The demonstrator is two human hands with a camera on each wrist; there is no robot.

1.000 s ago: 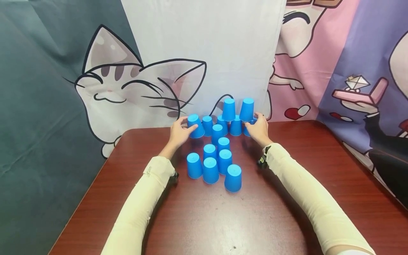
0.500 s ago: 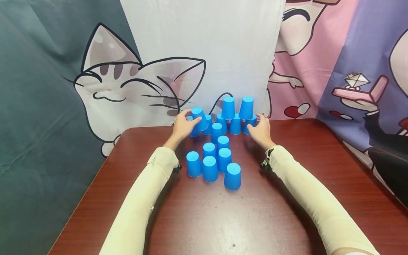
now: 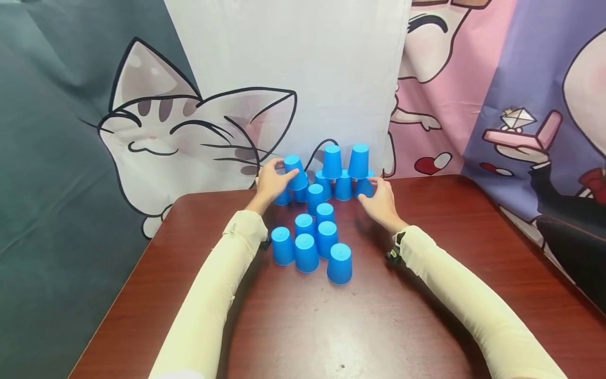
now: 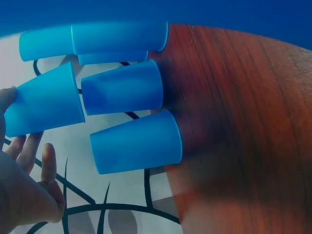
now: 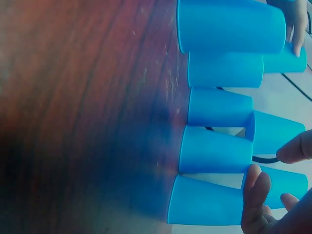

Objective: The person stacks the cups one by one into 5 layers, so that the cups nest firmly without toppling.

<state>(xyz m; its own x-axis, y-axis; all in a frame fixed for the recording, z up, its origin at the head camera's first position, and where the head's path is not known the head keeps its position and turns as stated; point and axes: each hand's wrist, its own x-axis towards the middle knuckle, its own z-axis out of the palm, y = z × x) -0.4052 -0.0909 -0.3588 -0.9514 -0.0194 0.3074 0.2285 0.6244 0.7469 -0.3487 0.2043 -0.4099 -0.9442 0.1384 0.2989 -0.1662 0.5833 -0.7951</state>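
Note:
My left hand [image 3: 271, 182] pinches an upside-down blue cup [image 3: 294, 171] between thumb and fingers. It is raised, slightly tilted, at the height of the back row's tops. Below it stand two back-row cups, one of them a blue cup [image 4: 136, 142] seen sideways in the left wrist view. My right hand [image 3: 380, 201] is beside the row's right-end cup [image 3: 363, 188], fingers loosely bent and gripping nothing. Two second-level cups, the left one [image 3: 332, 162] and the right one [image 3: 359, 161], rest across the row's right part; the right hand's thumb and fingertips are near them in the right wrist view.
Several more upside-down blue cups stand nearer me, including a middle cup [image 3: 315, 199], a left cup [image 3: 283, 246] and the frontmost cup [image 3: 340, 264]. They stand on a brown wooden table [image 3: 284, 326]. A cartoon-printed curtain [image 3: 227, 52] hangs behind its back edge.
My left hand has lifted its cup up and inward from in front of the row's left end. My right hand has drawn slightly down from the right-hand cups. The head view has shifted slightly.

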